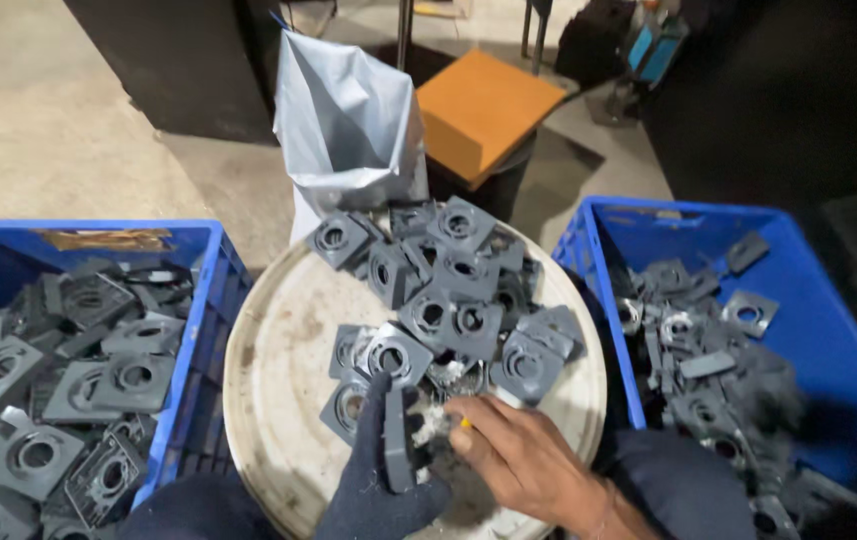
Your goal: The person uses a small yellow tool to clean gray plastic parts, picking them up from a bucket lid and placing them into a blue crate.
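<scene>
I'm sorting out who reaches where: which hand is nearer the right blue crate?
Right. The bare right hand lies just left of the right blue crate; the gloved left hand, holding a grey part, is farther left.

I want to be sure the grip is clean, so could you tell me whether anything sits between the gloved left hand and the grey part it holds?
Nothing visible does: the left hand grips the grey part directly through its dark glove, and the bare right hand is beside it at the part's edge.
</scene>
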A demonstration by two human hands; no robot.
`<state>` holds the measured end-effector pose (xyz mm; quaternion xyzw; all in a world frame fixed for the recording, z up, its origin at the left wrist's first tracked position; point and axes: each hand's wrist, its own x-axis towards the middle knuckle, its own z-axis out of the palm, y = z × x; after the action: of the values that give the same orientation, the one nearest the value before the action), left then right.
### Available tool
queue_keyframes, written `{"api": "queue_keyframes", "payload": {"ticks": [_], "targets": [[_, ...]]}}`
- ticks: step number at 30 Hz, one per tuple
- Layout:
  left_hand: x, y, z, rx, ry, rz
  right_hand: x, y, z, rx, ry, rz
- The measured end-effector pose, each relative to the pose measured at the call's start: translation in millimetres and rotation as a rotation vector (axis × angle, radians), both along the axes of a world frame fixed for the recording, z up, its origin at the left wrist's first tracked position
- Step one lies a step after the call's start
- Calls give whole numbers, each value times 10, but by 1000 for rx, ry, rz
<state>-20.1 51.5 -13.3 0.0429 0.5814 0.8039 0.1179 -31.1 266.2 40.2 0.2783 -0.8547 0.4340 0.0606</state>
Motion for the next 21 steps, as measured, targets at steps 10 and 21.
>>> {"api": "queue_keyframes", "payload": {"ticks": [10, 21], "targets": [[108, 48, 229, -420, 275, -65, 56, -102, 1, 222, 121, -29], [154, -74, 448, -565, 363, -68, 140, -277, -267, 333, 261, -107]]}}
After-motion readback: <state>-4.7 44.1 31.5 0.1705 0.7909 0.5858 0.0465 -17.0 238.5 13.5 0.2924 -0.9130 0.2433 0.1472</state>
